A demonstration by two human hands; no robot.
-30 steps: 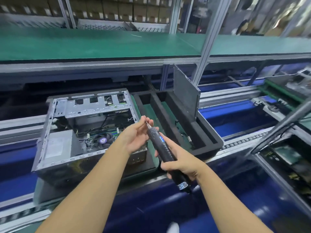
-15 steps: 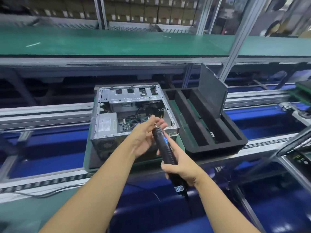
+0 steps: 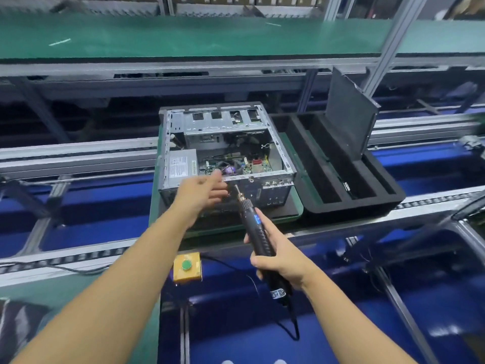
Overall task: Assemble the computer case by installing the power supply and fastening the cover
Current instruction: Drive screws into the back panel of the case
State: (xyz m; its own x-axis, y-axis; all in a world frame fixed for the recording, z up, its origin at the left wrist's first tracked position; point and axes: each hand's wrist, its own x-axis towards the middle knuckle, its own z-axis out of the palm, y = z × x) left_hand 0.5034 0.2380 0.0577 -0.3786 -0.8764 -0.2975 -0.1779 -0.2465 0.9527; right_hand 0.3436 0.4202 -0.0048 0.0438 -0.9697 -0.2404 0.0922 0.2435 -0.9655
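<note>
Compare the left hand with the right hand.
The left hand is open and holds nothing; the right hand grips a screwdriver. The left hand is up by the near edge of the case; the right hand sits lower, short of it. Both are bare.

Case (image 3: 225, 122) bare silver-grey metal, green circuit board (image 3: 236, 164) inside. Power supply (image 3: 181, 166) grey, white printed label. Screwdriver (image 3: 252, 216) black, ribbed, blue lit patch. Foam tray (image 3: 388, 195) black. Button box (image 3: 181, 275) yellow, button (image 3: 186, 264) green. Shelf mat (image 3: 183, 35) green. Conveyor bed (image 3: 91, 224) blue.
</note>
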